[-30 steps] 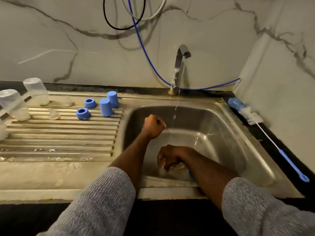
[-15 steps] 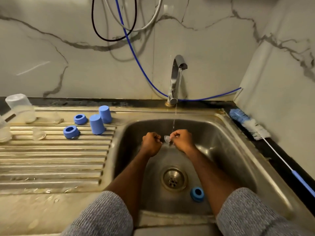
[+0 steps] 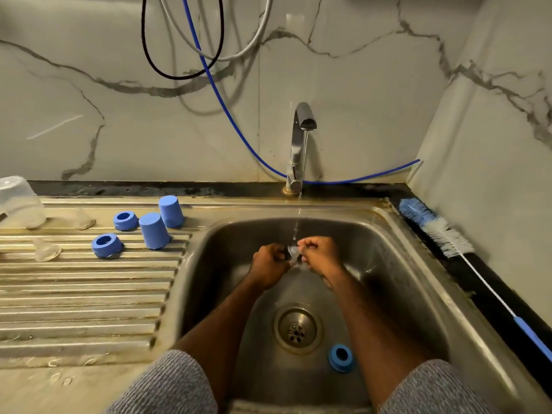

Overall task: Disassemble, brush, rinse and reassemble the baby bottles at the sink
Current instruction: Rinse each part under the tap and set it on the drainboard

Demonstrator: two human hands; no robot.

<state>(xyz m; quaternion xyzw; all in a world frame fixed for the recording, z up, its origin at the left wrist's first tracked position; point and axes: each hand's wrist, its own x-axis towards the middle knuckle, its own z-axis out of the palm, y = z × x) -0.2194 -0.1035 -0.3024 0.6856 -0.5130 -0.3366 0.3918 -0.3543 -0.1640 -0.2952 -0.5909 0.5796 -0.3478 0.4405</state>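
Pinching clear teat (image 3: 293,253) under stream, both grips (image 3: 269,262) (image 3: 320,254) clamped; teat mostly hidden

Marble-pattern wall panels (image 3: 373,94) back the counter. A blue hose (image 3: 227,115), black cable (image 3: 149,52) and grey hose (image 3: 251,46) hang against them. A black countertop strip (image 3: 149,189) runs along the wall base.

Steel sink (image 3: 397,264) glossy; 2 caps (image 3: 153,231) matt blue plastic.
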